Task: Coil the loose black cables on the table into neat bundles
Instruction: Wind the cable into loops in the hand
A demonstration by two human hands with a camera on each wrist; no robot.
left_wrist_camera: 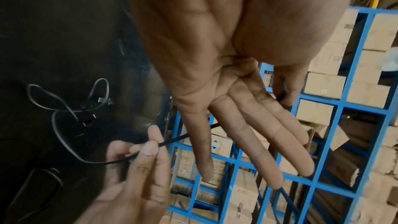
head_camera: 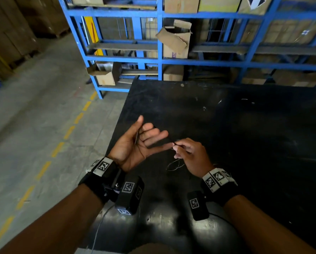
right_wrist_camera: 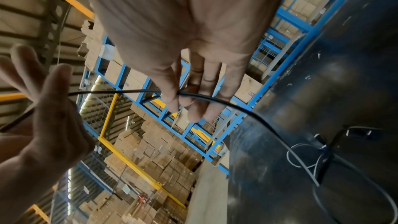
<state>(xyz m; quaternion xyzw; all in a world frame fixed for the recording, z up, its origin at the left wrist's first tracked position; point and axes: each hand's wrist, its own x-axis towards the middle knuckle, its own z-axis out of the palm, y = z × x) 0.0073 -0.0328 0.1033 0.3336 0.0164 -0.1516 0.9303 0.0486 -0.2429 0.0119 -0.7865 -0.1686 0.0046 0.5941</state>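
Observation:
A thin black cable (head_camera: 136,138) runs across the upturned palm of my left hand (head_camera: 146,136), whose fingers are straight and spread with the thumb raised. In the left wrist view the cable (left_wrist_camera: 172,140) passes behind those fingers (left_wrist_camera: 247,142), and a free end hangs below them. My right hand (head_camera: 179,147) pinches the cable between thumb and forefinger just beyond the left fingertips. In the right wrist view the cable (right_wrist_camera: 118,91) stretches taut from the left hand (right_wrist_camera: 49,108) to the right hand (right_wrist_camera: 183,94). The rest of the cable (head_camera: 173,165) lies in loose loops with connectors (left_wrist_camera: 86,108) on the black table (head_camera: 226,125).
Blue steel racks (head_camera: 160,59) loaded with cardboard boxes (head_camera: 175,41) stand right behind the table's far edge. The table's left edge drops to a concrete floor (head_camera: 34,107) marked with a dashed yellow line. Both hands hover near the table's front left corner.

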